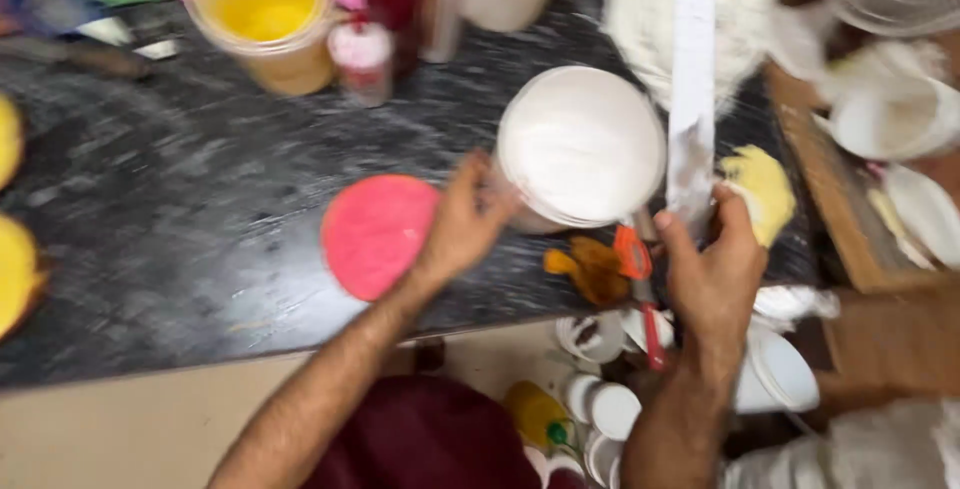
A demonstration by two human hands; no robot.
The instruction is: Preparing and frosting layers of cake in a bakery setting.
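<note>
Item: icing work at the dark table (180, 209), midway by my reading.
Left hand (465, 224) grips white tub (580, 144); right hand (712, 269) pinches smeared palette knife (692, 89); pink disc (378, 234) bare.

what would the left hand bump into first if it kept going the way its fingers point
The left hand already reaches the white round tub; its fingers point at the tub's side, though blur hides actual contact.

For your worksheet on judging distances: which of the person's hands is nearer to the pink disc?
Left. The left hand is just right of the pink disc, gripping the white tub; the right hand is farther right, holding a long spatula.
</note>
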